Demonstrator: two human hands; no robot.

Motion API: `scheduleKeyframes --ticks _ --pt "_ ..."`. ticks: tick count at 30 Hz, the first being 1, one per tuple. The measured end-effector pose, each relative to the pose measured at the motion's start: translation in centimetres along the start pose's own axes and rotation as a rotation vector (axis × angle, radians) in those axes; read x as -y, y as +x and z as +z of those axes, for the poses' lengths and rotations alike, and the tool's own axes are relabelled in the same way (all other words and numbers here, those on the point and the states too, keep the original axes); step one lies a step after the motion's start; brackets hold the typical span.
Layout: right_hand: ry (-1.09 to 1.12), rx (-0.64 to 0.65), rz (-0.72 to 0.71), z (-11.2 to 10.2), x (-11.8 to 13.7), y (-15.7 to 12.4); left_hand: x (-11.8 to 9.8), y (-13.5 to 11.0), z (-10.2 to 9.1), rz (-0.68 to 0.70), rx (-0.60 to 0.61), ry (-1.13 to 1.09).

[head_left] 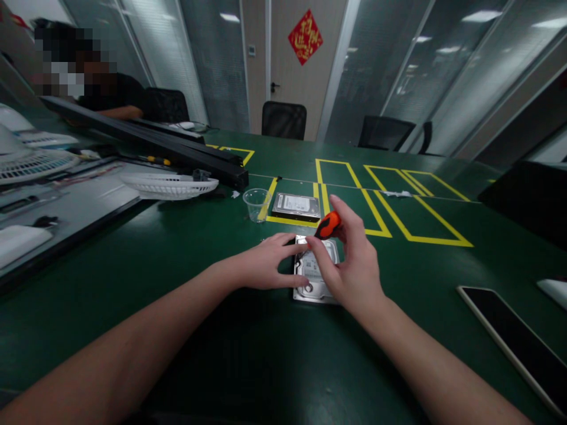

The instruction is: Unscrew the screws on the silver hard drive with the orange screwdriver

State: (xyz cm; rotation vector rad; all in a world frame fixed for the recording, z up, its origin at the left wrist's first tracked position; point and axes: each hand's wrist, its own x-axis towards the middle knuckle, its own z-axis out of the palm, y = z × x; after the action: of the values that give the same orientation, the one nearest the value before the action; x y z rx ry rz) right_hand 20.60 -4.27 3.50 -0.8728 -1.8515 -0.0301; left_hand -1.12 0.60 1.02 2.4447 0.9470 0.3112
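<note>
A silver hard drive (315,268) lies flat on the green table in front of me. My left hand (277,260) rests at its left side, fingers spread, with thumb and fingertips touching the drive. Above the drive, my right hand (357,260) grips an orange and black screwdriver (328,225) by its handle. The screwdriver's tip is hidden behind my fingers, so I cannot tell whether it touches a screw. Just beyond sits a second hard drive (296,205), label up, inside a yellow taped rectangle. A clear plastic cup (257,205) stands to the left of that second drive.
White fan parts (170,184) and long black bars (177,147) crowd the left side. A phone (514,345) lies at the right. Yellow tape (438,241) marks rectangles on the green table (212,366). Another person (119,94) sits at the far left, and chairs (283,120) stand behind.
</note>
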Motion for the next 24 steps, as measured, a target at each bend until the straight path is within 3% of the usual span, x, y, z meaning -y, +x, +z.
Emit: scheduleKeyframes --ticks 10,16,24 --pt "0.117 0.019 0.057 0.2 -0.14 -0.63 0.01 0.02 0.03 0.017 -0.011 0.007" --pt "0.017 -0.028 -0.006 0.03 -0.13 -0.15 0.13 0.08 0.2 0.012 -0.016 0.014" --pt "0.11 0.031 0.1 0.28 -0.2 -0.57 -0.16 -0.02 -0.13 -0.006 0.005 0.009"
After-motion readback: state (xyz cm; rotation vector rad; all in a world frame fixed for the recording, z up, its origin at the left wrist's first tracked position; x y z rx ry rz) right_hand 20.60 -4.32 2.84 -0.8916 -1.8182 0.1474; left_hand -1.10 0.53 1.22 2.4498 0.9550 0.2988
